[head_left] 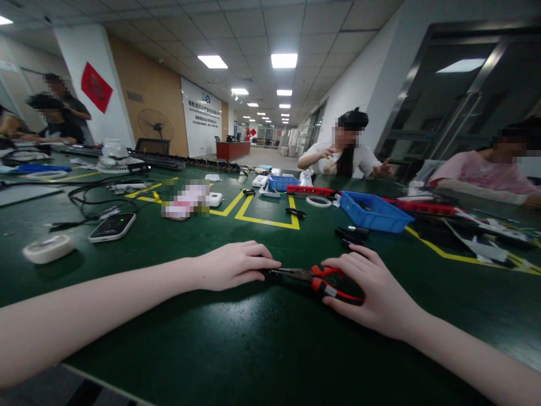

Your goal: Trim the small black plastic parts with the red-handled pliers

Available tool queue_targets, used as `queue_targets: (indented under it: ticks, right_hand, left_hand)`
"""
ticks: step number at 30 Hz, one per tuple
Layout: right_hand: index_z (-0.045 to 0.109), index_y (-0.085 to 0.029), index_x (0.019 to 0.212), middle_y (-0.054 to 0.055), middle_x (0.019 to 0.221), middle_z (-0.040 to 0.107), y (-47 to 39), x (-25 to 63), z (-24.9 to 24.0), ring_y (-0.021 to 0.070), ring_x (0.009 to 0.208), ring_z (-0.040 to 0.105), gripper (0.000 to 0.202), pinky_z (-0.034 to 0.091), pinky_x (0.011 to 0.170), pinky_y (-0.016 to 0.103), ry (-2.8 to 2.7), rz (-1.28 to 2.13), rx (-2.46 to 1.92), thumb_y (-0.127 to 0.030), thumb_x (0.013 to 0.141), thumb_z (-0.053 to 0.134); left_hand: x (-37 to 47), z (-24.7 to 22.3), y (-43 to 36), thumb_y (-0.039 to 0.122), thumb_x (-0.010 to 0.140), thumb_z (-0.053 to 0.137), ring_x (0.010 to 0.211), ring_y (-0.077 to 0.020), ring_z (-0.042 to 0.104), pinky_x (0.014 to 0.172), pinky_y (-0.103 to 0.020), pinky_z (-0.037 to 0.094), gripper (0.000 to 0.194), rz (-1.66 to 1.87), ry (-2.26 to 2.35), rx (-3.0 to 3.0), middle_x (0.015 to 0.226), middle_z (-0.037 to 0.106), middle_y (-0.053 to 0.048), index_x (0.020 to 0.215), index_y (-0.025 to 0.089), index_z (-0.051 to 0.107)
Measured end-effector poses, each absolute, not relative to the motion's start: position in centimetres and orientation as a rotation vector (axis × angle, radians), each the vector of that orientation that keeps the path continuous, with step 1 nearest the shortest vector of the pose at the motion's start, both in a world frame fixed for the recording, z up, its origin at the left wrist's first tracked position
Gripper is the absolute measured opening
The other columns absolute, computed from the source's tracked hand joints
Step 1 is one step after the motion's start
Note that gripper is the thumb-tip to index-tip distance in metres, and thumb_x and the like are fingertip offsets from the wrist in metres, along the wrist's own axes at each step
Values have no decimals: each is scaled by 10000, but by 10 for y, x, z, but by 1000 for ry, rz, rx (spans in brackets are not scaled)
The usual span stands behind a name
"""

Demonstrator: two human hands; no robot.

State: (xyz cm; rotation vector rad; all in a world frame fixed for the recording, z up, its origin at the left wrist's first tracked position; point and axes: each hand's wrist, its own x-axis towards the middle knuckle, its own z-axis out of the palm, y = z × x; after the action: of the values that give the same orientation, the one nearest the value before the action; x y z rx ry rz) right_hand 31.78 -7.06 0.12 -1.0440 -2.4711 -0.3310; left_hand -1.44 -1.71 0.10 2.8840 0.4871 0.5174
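My right hand is wrapped around the red and black handles of long-nose pliers, whose jaws point left. The tips meet a small black part just above the green table, and its exact kind is too small to make out. My left hand comes in from the left with its fingers pinched on that part, hiding most of it. Several black pieces lie just beyond my right hand.
A blue bin stands beyond my right hand, a smaller blue tray farther back. On the left lie a phone, a white tape roll and black cables. Yellow tape marks the table. Other people sit across it.
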Motion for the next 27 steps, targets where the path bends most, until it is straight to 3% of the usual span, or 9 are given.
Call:
queue_targets:
  ticks: [27]
  right_hand:
    - [600,-248,1233,71,1057,740,-71,318,1,275,981,694,458,387,1080,568,-2437,-410,-1021,-460,837,689]
  left_hand:
    - [-13,0,-16,249,1036,491,1132,-245,599,978,-374,497,346,499,485,2879,1270,615,-118,1373,193,548]
